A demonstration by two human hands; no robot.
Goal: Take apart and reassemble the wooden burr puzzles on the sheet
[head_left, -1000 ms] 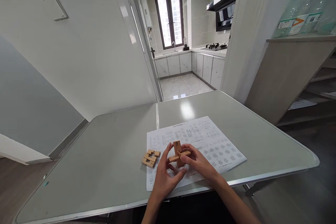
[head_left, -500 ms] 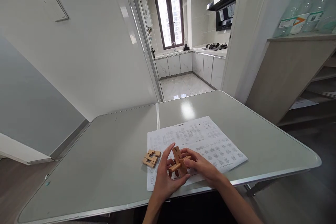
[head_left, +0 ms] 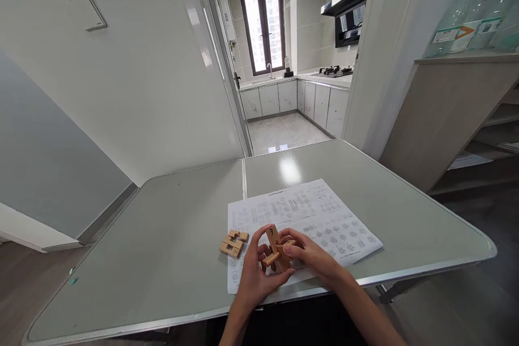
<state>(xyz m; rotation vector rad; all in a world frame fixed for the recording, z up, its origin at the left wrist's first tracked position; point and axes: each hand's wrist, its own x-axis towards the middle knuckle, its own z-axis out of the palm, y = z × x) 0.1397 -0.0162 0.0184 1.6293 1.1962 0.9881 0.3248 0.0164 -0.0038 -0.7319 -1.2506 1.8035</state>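
Between my two hands are crossed wooden puzzle pieces [head_left: 272, 235], one upright with a dark mark near its top. My left hand [head_left: 256, 270] curls around them from the left, index finger at the top end and thumb at the bottom. From the right, my right hand [head_left: 310, 255] pinches a piece that sticks out sideways, thumb in front. The fingers hide part of the joint. Left of my left hand, several notched wooden pieces [head_left: 234, 244] lie side by side, partly on a printed sheet [head_left: 344, 227] covered with small line diagrams.
The pale grey-green table [head_left: 170, 238] has a metal rim and a seam across it. A wooden cabinet [head_left: 430, 113] with plastic bottles [head_left: 458, 21] on top stands at the right. Beyond the table, a doorway opens to a kitchen with a window [head_left: 263, 27].
My left index finger has bent down onto the top end of the upright piece. Otherwise the hands and the wooden pieces stay nearly in place.
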